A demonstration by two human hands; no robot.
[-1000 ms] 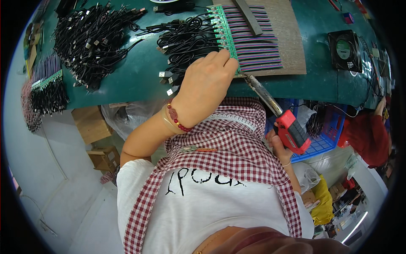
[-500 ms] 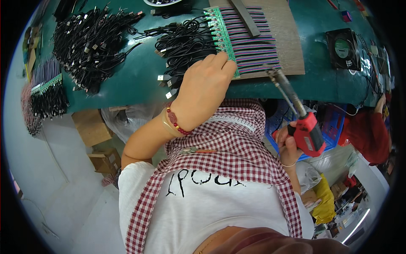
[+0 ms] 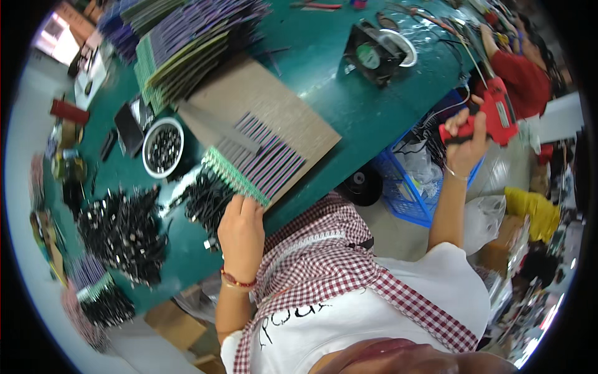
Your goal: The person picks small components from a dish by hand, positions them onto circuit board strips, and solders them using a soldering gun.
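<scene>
The left hand (image 3: 242, 232) covers the near end of the green circuit board strip (image 3: 232, 174), so its fingertips are hard to make out, and whether they grip the strip or only press on it cannot be told. The strip lies along the lower left edge of a brown board (image 3: 302, 128) on the green tabletop (image 3: 317, 47), its striped wires (image 3: 283, 165) running out over the board; a grey bar (image 3: 227, 128) crosses some of them and hides parts. The right hand (image 3: 468, 138), well apart from the left, is wrapped around the handle of a red soldering gun (image 3: 500, 112), whose tip is lost against the clutter at the upper right. The stack of wired boards (image 3: 187, 47) is cut off by the upper edge, and a co-worker in a red sleeve (image 3: 522, 81) shows only in part. Counted, there are two hands of the wearer, one soldering gun, one bar, one bowl (image 3: 146, 161) of small dark parts, one black fan (image 3: 367, 53) and one blue basket (image 3: 392, 202). Black cables lie in one large pile (image 3: 121, 234) and a smaller group (image 3: 207, 198) beside the strip, too tangled to count singly.
</scene>
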